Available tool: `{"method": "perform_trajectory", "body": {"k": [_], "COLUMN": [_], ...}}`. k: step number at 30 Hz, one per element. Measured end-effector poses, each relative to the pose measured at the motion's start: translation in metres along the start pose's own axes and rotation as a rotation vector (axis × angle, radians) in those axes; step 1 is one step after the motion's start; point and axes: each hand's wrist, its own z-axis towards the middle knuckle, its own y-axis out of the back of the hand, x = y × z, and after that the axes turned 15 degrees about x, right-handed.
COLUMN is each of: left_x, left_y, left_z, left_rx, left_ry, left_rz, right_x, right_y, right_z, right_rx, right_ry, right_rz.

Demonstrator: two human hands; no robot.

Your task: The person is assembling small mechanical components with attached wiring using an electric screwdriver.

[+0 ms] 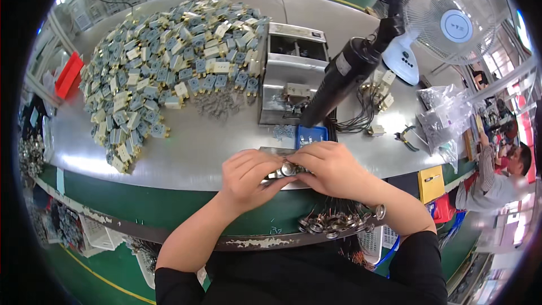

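A small metal part with a round, shiny face [288, 168] is pinched between my two hands at the metal table's front edge. My left hand [246, 176] is closed on it from the left, fingers bent over the top. On the other side my right hand [332, 168] grips it with thumb and fingertips. Fingers cover most of the part. Just beyond them are a blue tray [312, 134] and a scatter of small screws [283, 131]. Round metal parts with thin wires [339, 223] lie in a cluster by my right forearm.
A black cylindrical tool [341, 79] hangs slanted in front of a metal box machine [288, 82]. Grey-and-cream plug-like modules [169, 51] are heaped at left, beside small grey pieces [217, 103]. At right are pliers [407, 137], a plastic bag [443, 116], a fan [451, 25] and another person [497, 178].
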Motion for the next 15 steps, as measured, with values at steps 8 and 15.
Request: {"method": "perform_trajectory", "body": {"k": [8, 15], "left_x": [-0.011, -0.013], "left_y": [-0.001, 0.002], "left_z": [0.001, 0.003], "left_rx": [0.029, 0.171], "left_ry": [0.042, -0.014], "left_rz": [0.066, -0.003], "right_x": [-0.005, -0.068], "right_y": [-0.009, 0.014], "right_z": [-0.006, -0.056], "right_rx": [-0.045, -0.788], "right_ry": [-0.053, -0.081], "right_rz": [-0.060, -0.007]}}
